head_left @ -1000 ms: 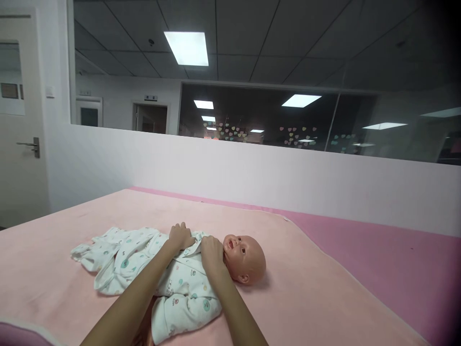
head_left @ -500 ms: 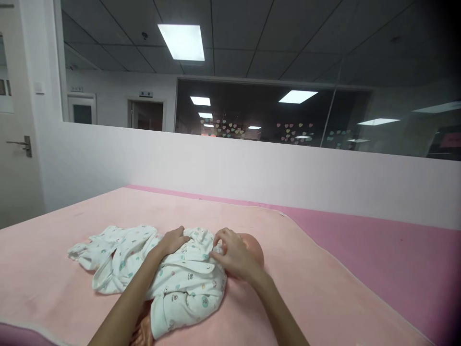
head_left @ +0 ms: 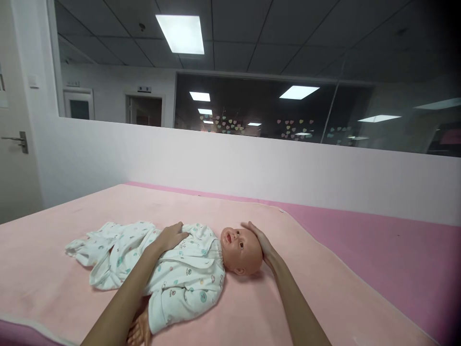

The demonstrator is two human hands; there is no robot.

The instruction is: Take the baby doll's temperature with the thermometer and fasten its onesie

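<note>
A baby doll [head_left: 242,252] lies on its back on a peach mat [head_left: 288,307], its head toward the right. White printed baby clothes [head_left: 190,274] cover its body and legs, and one doll hand [head_left: 139,330] sticks out of the near sleeve. My left hand [head_left: 172,237] rests flat on the clothes at the doll's belly, fingers stretched out. Against the crown of the doll's head lies my right hand [head_left: 262,240], its palm cupped along the far right side with fingers extended. Part of that hand is hidden behind the head.
Pink padding [head_left: 378,259] shows beyond the mat's edge on the right and back. A white half wall [head_left: 223,163] with a glass window above stands behind. A door with a handle [head_left: 18,142] is at the far left.
My right hand has moved from the clothes' neckline to the top of the doll's head, uncovering the face. My left hand stays on the belly.
</note>
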